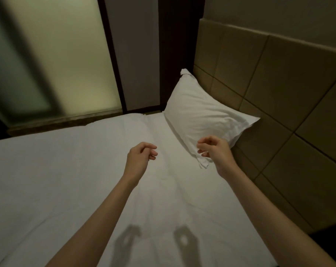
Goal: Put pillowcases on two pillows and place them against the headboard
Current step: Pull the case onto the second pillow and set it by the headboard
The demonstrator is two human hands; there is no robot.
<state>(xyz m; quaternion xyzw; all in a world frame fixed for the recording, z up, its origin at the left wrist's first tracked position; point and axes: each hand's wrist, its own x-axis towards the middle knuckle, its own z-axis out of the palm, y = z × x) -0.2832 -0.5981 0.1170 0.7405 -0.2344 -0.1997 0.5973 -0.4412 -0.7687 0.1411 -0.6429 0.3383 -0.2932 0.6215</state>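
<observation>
Already cased and propped on the bed sheet (pixel 86 180) against the padded headboard (pixel 279 83): one white pillow (pixel 202 112). Hovering just beside its near corner, left hand (pixel 140 157) and right hand (pixel 214 149), fingers loosely curled, pinching nothing, likely just letting go. Nowhere visible: the second pillow.

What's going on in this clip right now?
A person is making a bed. One cased white pillow leans against the tan headboard. Both hands are raised over the white sheet: the left hand is empty, and the right hand is at the pillow's near corner. No second pillow is visible.
</observation>
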